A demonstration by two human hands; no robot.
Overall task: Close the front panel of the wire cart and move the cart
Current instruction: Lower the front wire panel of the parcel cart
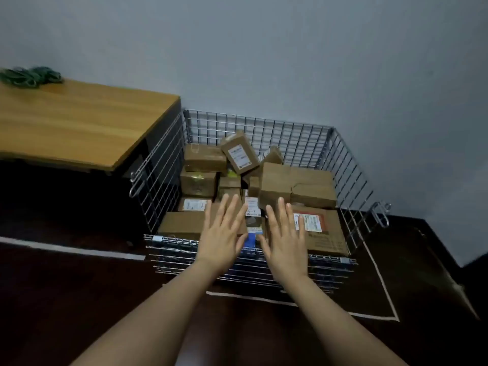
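wire cart (303,143) sits mid-frame, full of boxes (298,186). its front panel (184,256) hangs folded down, long axis left-right, directly below and in front of both hands. left hand (224,231) and right hand (286,237) hover equally near, palms down, fingers spread, gripping nothing.

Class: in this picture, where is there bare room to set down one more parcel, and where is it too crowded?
Free: the wooden tabletop, bare between the green bundle and the wire cart. Crowded: the cart is packed with cardboard parcels, and both open hands hover over its front.
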